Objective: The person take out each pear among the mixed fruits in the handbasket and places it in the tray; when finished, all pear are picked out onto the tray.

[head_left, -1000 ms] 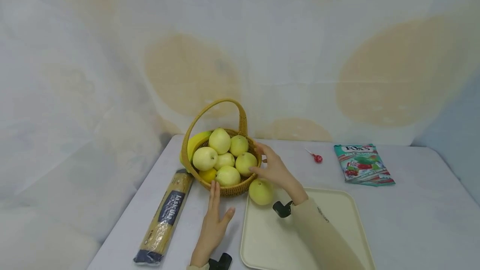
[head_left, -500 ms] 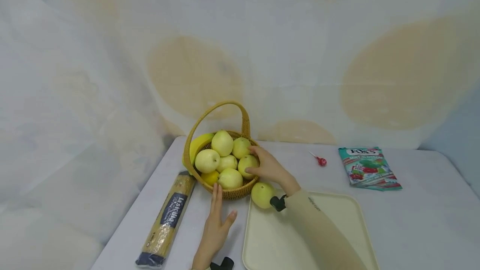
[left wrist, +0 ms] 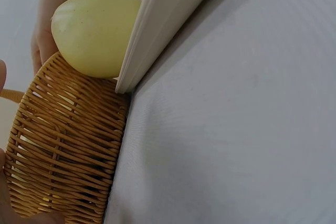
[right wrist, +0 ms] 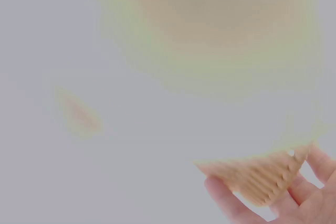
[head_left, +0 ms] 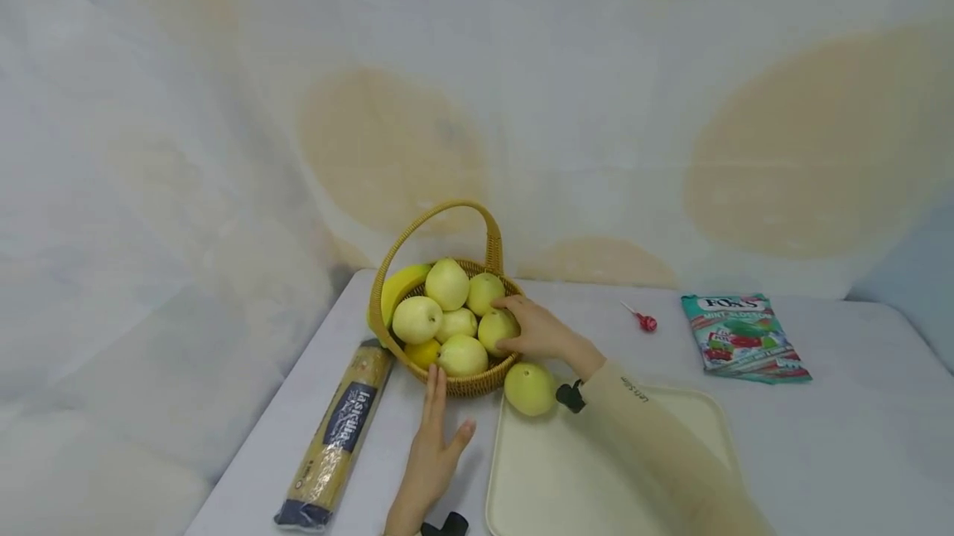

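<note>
A wicker basket with a tall handle is filled with round, pale yellow-green pears. My right hand reaches over its right rim, fingers and thumb bent round the rightmost pear. In the overexposed right wrist view, its fingers show beside a piece of the basket. My left hand has straight fingers upright against the basket's front, thumb spread. Another pear rests between basket and cream tray; the left wrist view shows this pear up close.
Left of the basket lies a long pack of spaghetti. A banana and a yellow fruit are in the basket too. Farther right are a red lollipop and a green candy bag. A patterned cloth hangs behind the table.
My right hand has moved left from the basket's rim onto the rightmost pear. The left hand keeps its place at the basket's front. The whole view has shifted slightly.
</note>
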The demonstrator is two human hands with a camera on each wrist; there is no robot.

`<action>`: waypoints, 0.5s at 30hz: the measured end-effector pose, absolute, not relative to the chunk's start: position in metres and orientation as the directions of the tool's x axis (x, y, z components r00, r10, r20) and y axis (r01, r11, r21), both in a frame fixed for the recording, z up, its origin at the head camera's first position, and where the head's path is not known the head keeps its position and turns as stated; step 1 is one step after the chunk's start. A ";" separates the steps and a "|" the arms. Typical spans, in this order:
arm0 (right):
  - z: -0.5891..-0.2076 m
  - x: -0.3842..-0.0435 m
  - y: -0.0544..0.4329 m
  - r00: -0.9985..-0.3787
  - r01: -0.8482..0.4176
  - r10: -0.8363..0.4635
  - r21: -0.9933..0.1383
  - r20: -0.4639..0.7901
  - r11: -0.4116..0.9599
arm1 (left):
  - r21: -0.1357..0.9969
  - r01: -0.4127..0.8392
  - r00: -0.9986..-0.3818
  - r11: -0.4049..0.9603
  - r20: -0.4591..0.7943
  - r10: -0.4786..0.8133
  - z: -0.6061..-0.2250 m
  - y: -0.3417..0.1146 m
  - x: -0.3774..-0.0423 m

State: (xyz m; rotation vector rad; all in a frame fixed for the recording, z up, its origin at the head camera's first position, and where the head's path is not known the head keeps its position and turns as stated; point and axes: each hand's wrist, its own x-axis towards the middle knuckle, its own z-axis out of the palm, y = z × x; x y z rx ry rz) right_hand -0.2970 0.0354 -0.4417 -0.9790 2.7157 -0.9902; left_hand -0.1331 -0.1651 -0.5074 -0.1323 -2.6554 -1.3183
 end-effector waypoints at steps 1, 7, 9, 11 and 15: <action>-0.441 -0.298 0.037 -0.786 -0.547 -0.607 -0.591 0.119 0.593 | 0.779 0.155 -0.981 0.607 0.193 0.001 -0.508 -0.165 -0.133; -0.438 -0.305 0.035 -0.773 -0.577 -0.629 -0.508 0.086 0.640 | 0.773 0.157 -0.980 0.615 0.197 0.002 -0.508 -0.165 -0.134; -0.437 -0.306 0.032 -0.772 -0.577 -0.632 -0.498 0.071 0.647 | 0.776 0.154 -0.981 0.612 0.194 0.000 -0.508 -0.165 -0.134; -0.436 -0.306 0.029 -0.770 -0.573 -0.635 -0.503 0.059 0.647 | 0.776 0.151 -0.981 0.612 0.193 -0.002 -0.509 -0.165 -0.134; -0.438 -0.308 0.024 -0.766 -0.566 -0.640 -0.530 0.057 0.631 | 0.775 0.144 -0.982 0.615 0.188 -0.007 -0.511 -0.166 -0.134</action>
